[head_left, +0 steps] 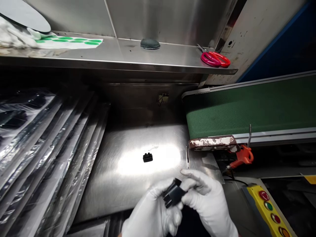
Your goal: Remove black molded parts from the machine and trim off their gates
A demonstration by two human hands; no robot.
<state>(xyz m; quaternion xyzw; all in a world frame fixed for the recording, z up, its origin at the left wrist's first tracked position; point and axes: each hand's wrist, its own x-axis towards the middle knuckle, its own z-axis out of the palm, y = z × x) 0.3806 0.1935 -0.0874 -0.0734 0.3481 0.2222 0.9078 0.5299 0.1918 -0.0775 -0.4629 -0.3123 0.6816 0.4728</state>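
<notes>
A small black plastic part (173,195) with prongs at one end is held tilted above the front edge of the steel table (106,194). My left hand (150,212), in a white glove, is closed around its lower left side. From the right, my gloved right hand (211,202) pinches the part's other end between thumb and fingers. Ahead of both hands, another small black piece (147,157) with knobs on top lies on the shiny steel. A slim, pen-like metal tool (187,158) rests just beyond my right hand.
Flat pieces in clear plastic bags (56,154) are stacked at left. A green conveyor belt (249,108) runs off right, above an orange-handled tool (243,156) and a yellow button box (269,207). The back shelf (118,54) holds scissors (214,59), a dark pad (150,43) and green stickers (74,41).
</notes>
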